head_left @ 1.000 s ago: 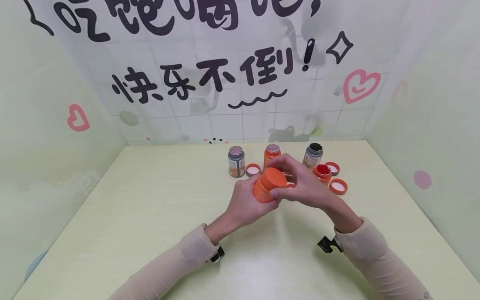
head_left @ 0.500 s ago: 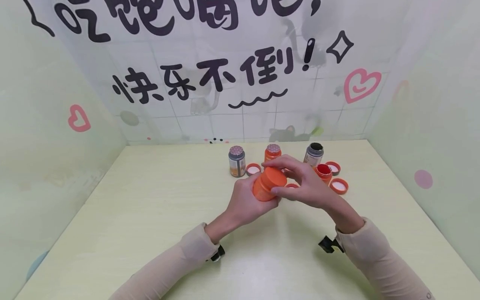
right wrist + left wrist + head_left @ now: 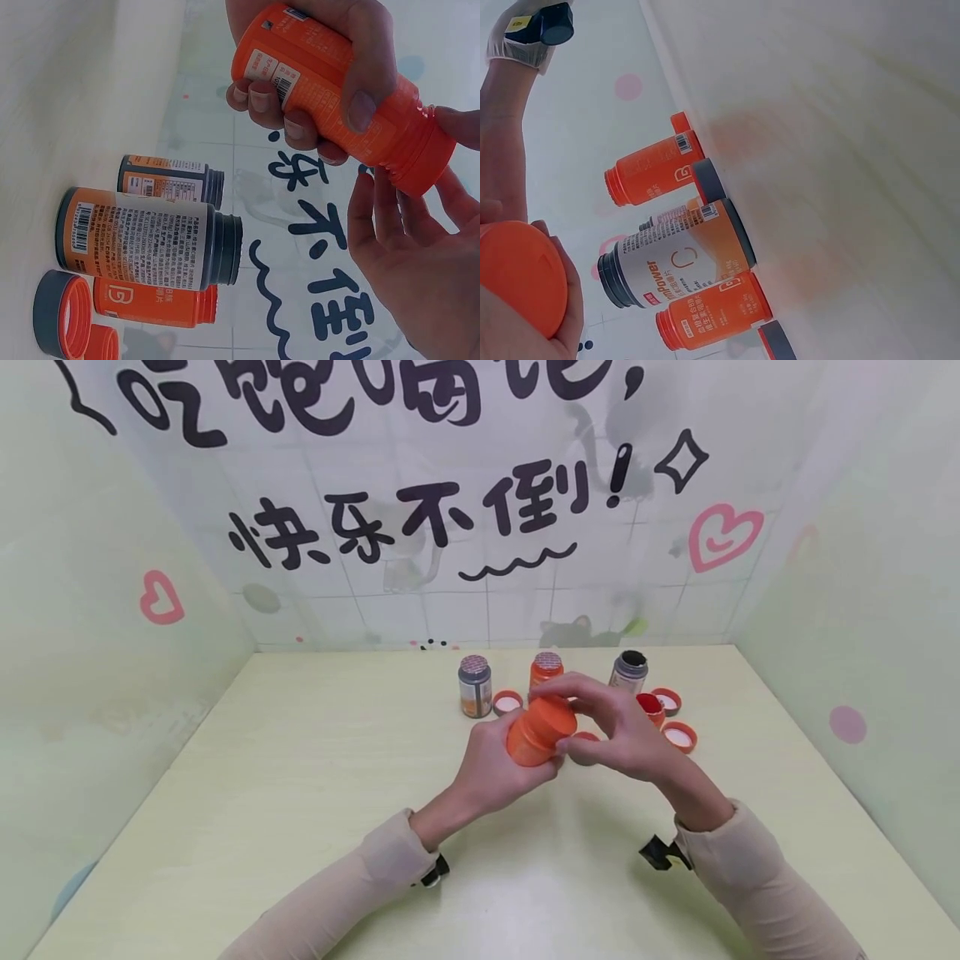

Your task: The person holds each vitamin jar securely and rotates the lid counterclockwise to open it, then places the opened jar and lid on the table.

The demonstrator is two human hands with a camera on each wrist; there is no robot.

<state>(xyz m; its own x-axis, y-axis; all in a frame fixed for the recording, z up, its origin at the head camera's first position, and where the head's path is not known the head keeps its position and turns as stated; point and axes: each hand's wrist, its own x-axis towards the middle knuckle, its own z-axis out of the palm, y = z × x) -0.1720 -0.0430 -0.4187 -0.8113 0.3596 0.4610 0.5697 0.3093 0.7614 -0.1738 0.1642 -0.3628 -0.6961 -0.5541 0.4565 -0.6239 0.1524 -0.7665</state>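
An orange pill bottle [image 3: 527, 745] is held up off the table in my left hand [image 3: 491, 764], whose fingers wrap round its body, as the right wrist view also shows. Its orange screw cap [image 3: 426, 159] is on the neck. My right hand [image 3: 633, 735] has its thumb and curled fingertips round the cap's edge. The bottle tilts, cap towards the right hand. Seen from the left wrist, a round orange end [image 3: 521, 277] of the bottle hides part of the grip.
Behind the hands stand a grey bottle [image 3: 475, 693], an orange bottle [image 3: 546, 668], a dark-mouthed grey bottle [image 3: 628, 673] and a red-mouthed orange one [image 3: 652, 708]. Upturned caps lie among them, including a cap [image 3: 679, 737] at right. A larger grey bottle [image 3: 682, 259] shows in the wrist views.
My right thumb and fingers have shifted slightly to the right round the cap. My left hand and the bottle stay nearly in place; the head view has tilted a little.
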